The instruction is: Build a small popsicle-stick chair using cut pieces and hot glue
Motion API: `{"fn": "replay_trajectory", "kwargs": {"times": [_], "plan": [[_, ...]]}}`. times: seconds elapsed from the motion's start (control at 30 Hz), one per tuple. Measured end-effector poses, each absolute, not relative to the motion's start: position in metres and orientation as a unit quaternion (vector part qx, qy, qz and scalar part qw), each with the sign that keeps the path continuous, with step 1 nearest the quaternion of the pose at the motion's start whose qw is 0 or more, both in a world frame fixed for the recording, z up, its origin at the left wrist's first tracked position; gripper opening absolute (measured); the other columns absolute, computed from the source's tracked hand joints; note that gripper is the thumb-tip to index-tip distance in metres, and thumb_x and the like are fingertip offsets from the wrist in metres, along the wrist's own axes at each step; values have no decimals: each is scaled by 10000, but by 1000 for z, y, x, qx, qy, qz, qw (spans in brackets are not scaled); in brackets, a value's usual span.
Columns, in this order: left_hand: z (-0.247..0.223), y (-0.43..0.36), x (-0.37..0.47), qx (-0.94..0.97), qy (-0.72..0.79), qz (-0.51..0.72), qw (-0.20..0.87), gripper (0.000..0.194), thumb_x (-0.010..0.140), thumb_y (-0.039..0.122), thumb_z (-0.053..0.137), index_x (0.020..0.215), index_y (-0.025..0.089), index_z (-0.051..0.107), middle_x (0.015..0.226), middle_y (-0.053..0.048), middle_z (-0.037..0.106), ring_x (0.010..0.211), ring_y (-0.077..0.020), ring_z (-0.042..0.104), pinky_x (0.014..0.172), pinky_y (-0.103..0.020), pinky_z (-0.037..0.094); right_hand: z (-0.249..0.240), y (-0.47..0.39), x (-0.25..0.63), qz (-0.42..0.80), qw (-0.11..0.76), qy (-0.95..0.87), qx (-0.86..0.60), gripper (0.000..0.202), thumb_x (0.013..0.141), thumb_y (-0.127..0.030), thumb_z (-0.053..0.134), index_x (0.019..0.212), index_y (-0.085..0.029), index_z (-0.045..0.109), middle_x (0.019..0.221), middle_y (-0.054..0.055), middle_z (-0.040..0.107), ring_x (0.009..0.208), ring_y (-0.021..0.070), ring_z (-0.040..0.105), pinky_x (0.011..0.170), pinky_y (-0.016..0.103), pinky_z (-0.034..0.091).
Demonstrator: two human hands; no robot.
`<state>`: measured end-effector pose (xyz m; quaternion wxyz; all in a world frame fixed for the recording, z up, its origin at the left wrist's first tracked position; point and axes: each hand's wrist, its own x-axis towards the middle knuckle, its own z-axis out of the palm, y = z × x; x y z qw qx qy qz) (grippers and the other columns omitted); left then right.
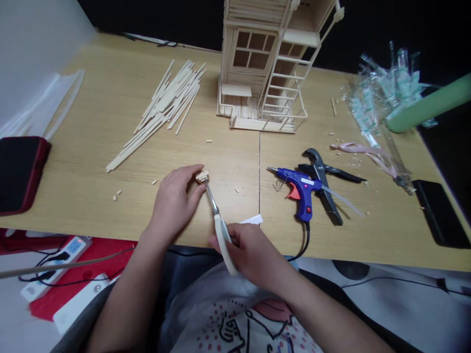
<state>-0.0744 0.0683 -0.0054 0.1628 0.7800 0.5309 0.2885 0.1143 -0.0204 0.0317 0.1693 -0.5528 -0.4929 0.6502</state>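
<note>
Between the thumb and fingers of my left hand (175, 198) is a small piece made of short wooden sticks (202, 176). My right hand (253, 250) grips the pale handles of a pair of scissors (221, 235), whose metal blades point up and left, with the tips at the small piece. Farther back stands a wooden stick house (253, 49) with a ladder and a railed deck. Thin wooden sticks (169, 98) lie in a loose pile to its left. Right of my hands rests a blue glue gun (302, 189).
Black-handled cutters (324, 191) lie beside the glue gun. Phones lie at the left (22, 174) and right (441, 213) of the table (110, 122). Clear wrappers (368, 108) and a green tube (430, 105) occupy the back right. Wood scraps are scattered about. A power strip (55, 269) is below left.
</note>
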Motion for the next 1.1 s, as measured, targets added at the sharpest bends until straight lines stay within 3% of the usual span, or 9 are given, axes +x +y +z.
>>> {"fn": "replay_trajectory", "kwargs": {"times": [0.17,0.37,0.57,1.1], "plan": [[-7,68,-71,779,533,295,146,286,934,253,606,1204,184,668,1191,-100,749,1108,-254,690,983,-417,529,32,-21,113,648,177,-501,-545,363,937,-387,622,655,-189,507,603,-47,555,531,78,389,488,224,245],[-7,67,-69,773,544,292,145,247,945,248,584,1164,196,685,1146,-83,758,1071,-247,695,956,-399,529,33,-21,112,631,171,-514,-556,327,925,-363,630,665,-184,544,568,-51,502,526,83,365,468,227,231],[-7,66,-69,770,546,297,147,246,939,247,596,1158,189,693,1148,-83,761,1078,-246,697,961,-396,529,35,-22,110,639,163,-492,-568,397,908,-449,663,643,-185,528,538,-64,445,510,79,341,454,233,222],[-9,67,-70,769,544,305,137,236,928,242,621,1137,177,710,1119,-82,773,1050,-235,708,942,-367,531,36,-20,110,650,182,-486,-555,416,922,-461,681,652,-173,550,545,-68,438,511,64,332,440,201,221]]}}
